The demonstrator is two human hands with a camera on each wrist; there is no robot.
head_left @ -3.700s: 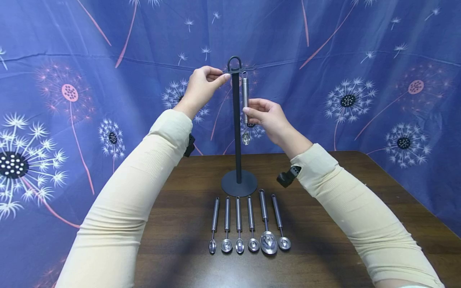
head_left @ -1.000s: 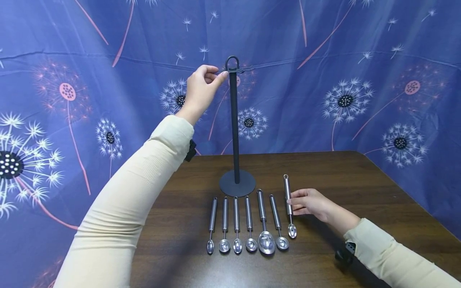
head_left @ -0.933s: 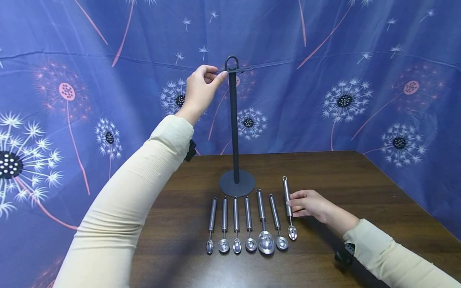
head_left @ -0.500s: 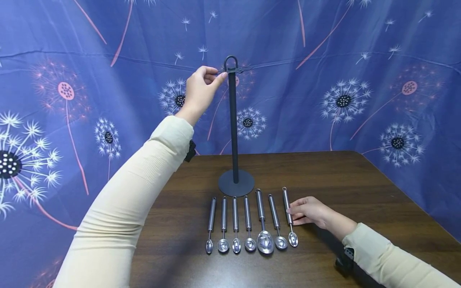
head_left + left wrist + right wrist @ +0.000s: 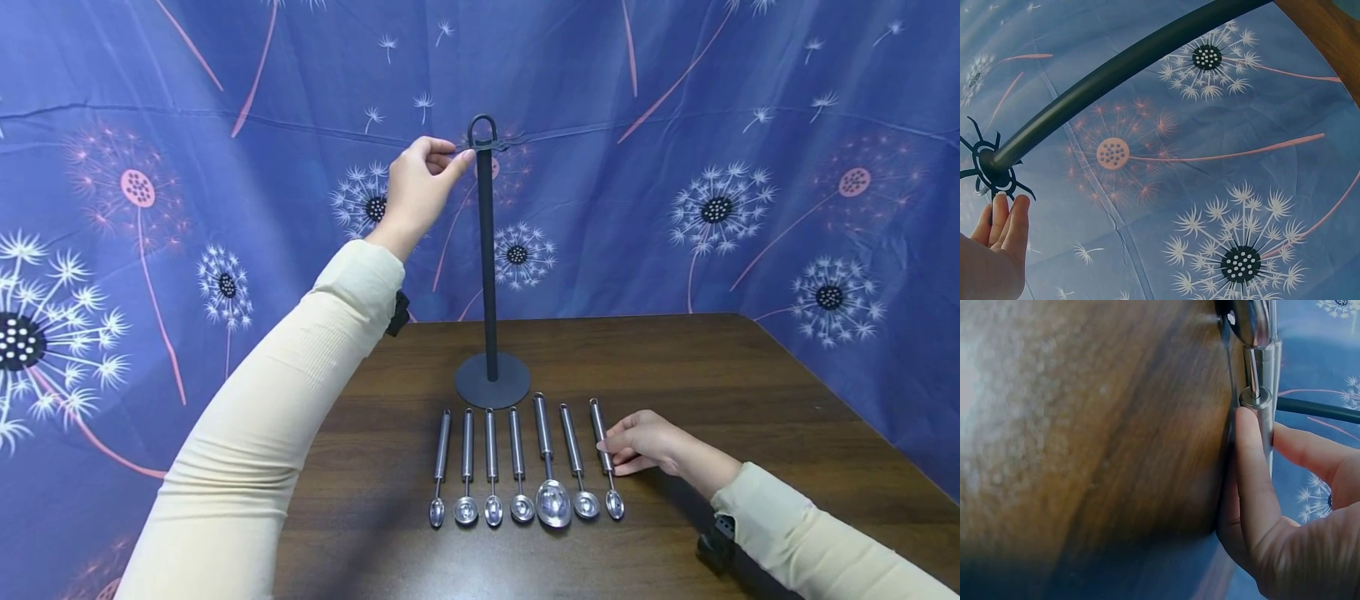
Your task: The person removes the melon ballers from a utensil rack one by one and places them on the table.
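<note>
My left hand [image 5: 420,187] is raised to the top of a black utensil stand [image 5: 486,267], thumb and fingers pinching one of its hooks. The left wrist view shows the fingertips right at the hooked ring [image 5: 988,164]. Low at the right, my right hand [image 5: 647,440] grips the steel handle of a small spoon [image 5: 600,429] between thumb and fingers. This spoon has a narrow oval bowl [image 5: 615,505] and lies close along the table at the right end of a row. In the right wrist view, the fingertips [image 5: 1247,425] press the handle near its neck.
Left of the held spoon lie several steel spoons in a row, among them a large one [image 5: 553,504] and a round-bowled one [image 5: 587,505]. The stand's round base [image 5: 472,385] is behind them on the wooden table [image 5: 675,358]. A blue dandelion-print cloth [image 5: 600,167] hangs behind.
My right hand has brought the small spoon from the stand's top down to the table's right side, then lowered it nearer, level with the row. The left hand has stayed at the hooks.
</note>
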